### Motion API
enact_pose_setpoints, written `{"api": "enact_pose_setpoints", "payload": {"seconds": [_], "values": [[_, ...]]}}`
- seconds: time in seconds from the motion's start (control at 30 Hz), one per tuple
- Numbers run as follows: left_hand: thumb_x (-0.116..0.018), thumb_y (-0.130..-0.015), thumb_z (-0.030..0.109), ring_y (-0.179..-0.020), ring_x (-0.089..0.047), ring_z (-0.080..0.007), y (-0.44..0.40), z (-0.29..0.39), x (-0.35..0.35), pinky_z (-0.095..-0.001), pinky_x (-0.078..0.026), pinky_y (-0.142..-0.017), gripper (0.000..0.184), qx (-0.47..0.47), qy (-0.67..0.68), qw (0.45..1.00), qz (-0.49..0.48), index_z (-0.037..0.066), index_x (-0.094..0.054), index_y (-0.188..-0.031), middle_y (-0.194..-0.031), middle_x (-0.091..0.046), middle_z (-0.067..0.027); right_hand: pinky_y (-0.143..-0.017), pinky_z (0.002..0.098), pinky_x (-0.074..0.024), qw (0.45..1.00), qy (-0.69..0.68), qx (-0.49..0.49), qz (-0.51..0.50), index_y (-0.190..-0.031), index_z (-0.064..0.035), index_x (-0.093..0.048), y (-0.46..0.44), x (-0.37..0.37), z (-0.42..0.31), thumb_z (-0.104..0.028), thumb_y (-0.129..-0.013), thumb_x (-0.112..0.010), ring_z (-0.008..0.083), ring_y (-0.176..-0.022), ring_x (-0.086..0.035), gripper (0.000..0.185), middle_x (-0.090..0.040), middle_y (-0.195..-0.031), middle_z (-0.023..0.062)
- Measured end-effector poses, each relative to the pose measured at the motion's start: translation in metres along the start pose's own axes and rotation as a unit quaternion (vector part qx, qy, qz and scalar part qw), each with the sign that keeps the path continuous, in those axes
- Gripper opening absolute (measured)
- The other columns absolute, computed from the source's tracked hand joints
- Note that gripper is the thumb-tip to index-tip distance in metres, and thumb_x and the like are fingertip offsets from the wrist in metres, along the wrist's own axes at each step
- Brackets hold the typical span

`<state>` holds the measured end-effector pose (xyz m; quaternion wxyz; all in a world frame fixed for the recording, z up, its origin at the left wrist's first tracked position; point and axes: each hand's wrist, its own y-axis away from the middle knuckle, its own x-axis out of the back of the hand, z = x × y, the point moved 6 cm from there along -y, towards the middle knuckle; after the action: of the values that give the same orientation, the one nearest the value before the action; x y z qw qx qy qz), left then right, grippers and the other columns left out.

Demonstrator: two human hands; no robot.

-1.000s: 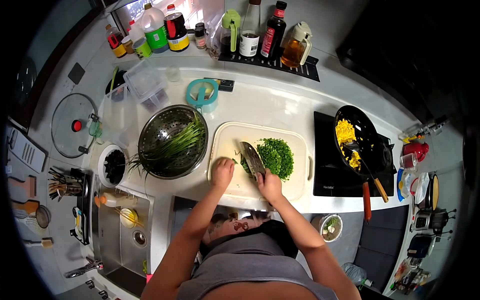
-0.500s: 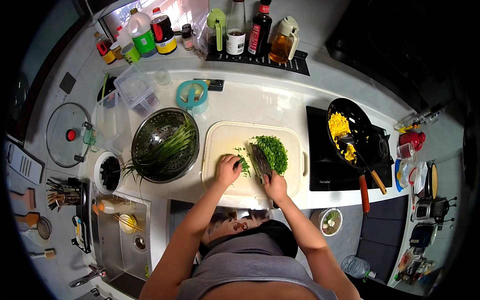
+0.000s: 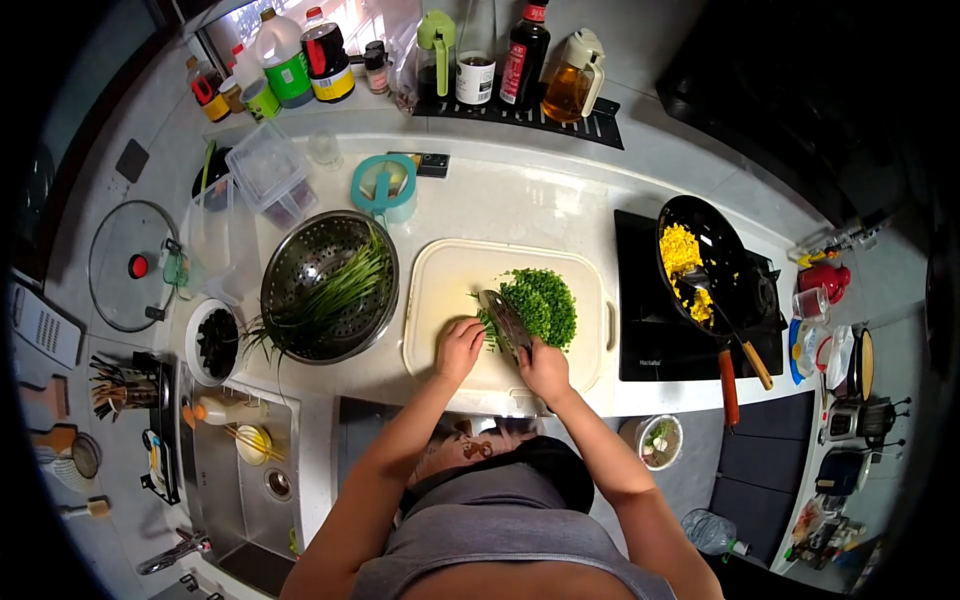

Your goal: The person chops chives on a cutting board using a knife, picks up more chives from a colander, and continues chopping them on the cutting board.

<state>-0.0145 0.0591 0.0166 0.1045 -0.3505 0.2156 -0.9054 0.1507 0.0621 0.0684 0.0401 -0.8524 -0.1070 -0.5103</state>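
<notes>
My right hand (image 3: 545, 369) is closed round the handle of a kitchen knife (image 3: 508, 320). Its broad, dark-streaked blade slants away from me over the cutting board (image 3: 435, 290). A heap of finely chopped green chives (image 3: 545, 308) lies against the right side of the blade. To its left, my left hand (image 3: 461, 347) rests low over the board with fingers drawn together, beside a few green bits at the blade. Whatever those fingers pinch is hidden. Long uncut chives (image 3: 340, 295) lie in a steel colander (image 3: 285, 250) left of the board.
Right of the board, a wok (image 3: 715, 225) with yellow scrambled egg (image 3: 680, 250) and a spatula sits on the black cooktop (image 3: 650, 345). A bowl of dark pieces (image 3: 216, 340), a teal-lidded jug (image 3: 385, 188) and clear containers (image 3: 268, 165) stand leftward. Bottles (image 3: 525, 60) line the back.
The knife has shifted slightly left, away from part of the heap, and its blade is turned a little differently. My left hand has moved slightly down, its fingers nearer the blade.
</notes>
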Motion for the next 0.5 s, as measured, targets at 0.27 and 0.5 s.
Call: {"api": "enact_pose_setpoints", "payload": {"seconds": [0.27, 0.5], "values": [[-0.062, -0.074, 0.005, -0.084, -0.057, -0.0251, -0.001, -0.003, -0.002, -0.0338, -0.048, -0.074, 0.006, -0.003, 0.014, 1.0, 0.02, 0.003, -0.063, -0.079, -0.089, -0.061, -0.0075, -0.048, 0.0422, -0.0494, 0.99, 0.116, 0.059, -0.057, -0.077, 0.0006, -0.052, -0.011, -0.009, -0.02, -0.015, -0.078, -0.051, 0.0337, -0.052, -0.06, 0.016, -0.059, -0.057, 0.0182], [-0.062, -0.075, 0.006, -0.085, -0.057, -0.0259, 0.001, -0.003, -0.001, -0.0341, -0.048, -0.075, 0.008, -0.007, 0.001, 1.0, 0.022, 0.003, -0.063, -0.083, -0.091, -0.061, -0.0085, -0.047, 0.0435, -0.0481, 0.997, 0.077, 0.022, -0.007, -0.075, -0.001, -0.052, -0.033, -0.04, -0.016, -0.019, -0.081, -0.052, 0.035, -0.05, -0.059, 0.019, -0.058, -0.057, 0.02]]}}
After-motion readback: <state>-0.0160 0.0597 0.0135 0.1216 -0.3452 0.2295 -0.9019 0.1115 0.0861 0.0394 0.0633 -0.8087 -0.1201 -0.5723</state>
